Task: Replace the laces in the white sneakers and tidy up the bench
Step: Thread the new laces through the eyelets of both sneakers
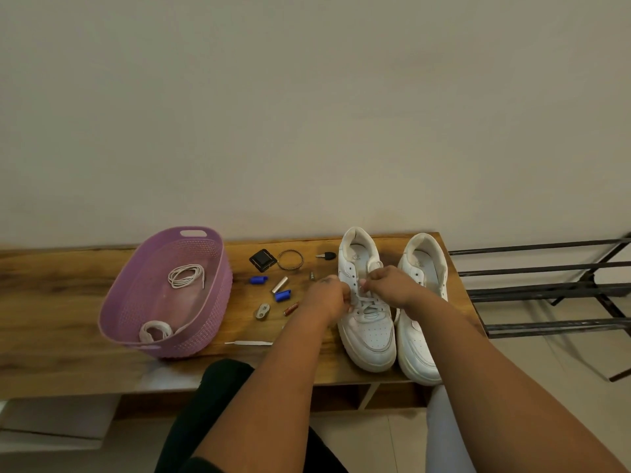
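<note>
On the right part of the counter [68,302] stand 2 white sneakers [367,302] side by side; both hands work at the lace [368,307] of the left shoe, the left hand [329,295] curled and apparently pinching it, the right hand [389,283] pinching a strand above the eyelets; the lace looks soft, light and limp, so it is best held near its stiff tip; the shoe seems firm enough to stay put. A purple basket [211,302] holds 2 coiled laces [186,275]; small clutter lies between.
</note>
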